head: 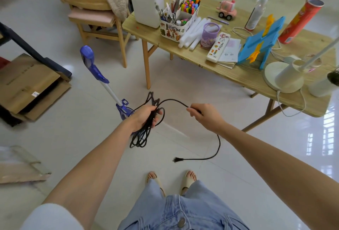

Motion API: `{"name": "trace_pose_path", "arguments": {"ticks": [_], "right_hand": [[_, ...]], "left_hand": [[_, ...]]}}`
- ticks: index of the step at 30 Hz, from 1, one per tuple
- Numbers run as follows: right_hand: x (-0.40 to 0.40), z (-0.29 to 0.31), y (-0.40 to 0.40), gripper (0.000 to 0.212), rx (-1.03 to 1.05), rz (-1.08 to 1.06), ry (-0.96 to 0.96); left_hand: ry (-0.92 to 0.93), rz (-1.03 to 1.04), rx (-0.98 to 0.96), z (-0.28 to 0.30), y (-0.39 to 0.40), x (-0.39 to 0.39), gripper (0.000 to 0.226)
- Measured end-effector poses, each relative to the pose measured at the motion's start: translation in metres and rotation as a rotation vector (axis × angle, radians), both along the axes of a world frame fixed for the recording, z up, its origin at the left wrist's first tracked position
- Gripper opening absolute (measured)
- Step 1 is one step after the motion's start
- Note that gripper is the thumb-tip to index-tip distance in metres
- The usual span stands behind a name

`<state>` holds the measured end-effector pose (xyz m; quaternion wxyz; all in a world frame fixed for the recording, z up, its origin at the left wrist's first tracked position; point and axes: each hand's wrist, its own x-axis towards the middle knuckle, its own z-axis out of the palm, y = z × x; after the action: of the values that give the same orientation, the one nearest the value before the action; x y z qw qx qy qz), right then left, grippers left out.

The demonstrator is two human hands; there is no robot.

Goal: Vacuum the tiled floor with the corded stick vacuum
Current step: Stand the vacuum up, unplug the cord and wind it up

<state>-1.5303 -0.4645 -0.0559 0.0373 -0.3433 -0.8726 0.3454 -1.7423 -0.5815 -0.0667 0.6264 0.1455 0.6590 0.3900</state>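
The left hand [145, 118] is gripping a bundle of black cord [146, 129], its fingers curled round the loops, which are hanging below the palm. From that bundle a single strand is arching across to the right hand [203, 116], which is pinching the cord between thumb and fingers. Past the right hand the cord is drooping down and curling back toward the plug [177, 160] — it is dangling free above the tiled floor [183, 86], just ahead of the person's sandalled feet [172, 178].

The purple stick vacuum [102, 81] is standing upright behind the left hand, its handle leaning toward the wooden chair [97, 15] — its base is partly hidden by the hand and wrist. To the right, a wooden table [229, 68] is carrying a box of pens [180, 15] and a white lamp [286, 75]. Flattened cardboard [27, 85] is lying at the left.
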Motion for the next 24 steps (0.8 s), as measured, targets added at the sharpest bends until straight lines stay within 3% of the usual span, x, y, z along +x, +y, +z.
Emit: {"name": "trace_pose_path", "arguments": {"ticks": [6,10,16,24], "right_hand": [[-0.019,0.001,0.001,0.034,0.013,0.135,-0.047],[-0.03,-0.002,0.006,0.034,0.059,0.087,-0.002],[-0.009,-0.025,0.026,0.042,0.189,-0.088,-0.16],[0.004,-0.045,0.017,0.037,0.079,-0.112,-0.325]], "left_hand": [[-0.132,-0.136,0.062,0.016,0.002,-0.005,0.054],[-0.212,-0.18,0.129,0.024,0.004,-0.001,0.042],[-0.5,0.365,0.303,0.025,0.008,-0.015,0.04],[-0.438,0.978,0.345,0.016,0.015,-0.035,0.044]]}}
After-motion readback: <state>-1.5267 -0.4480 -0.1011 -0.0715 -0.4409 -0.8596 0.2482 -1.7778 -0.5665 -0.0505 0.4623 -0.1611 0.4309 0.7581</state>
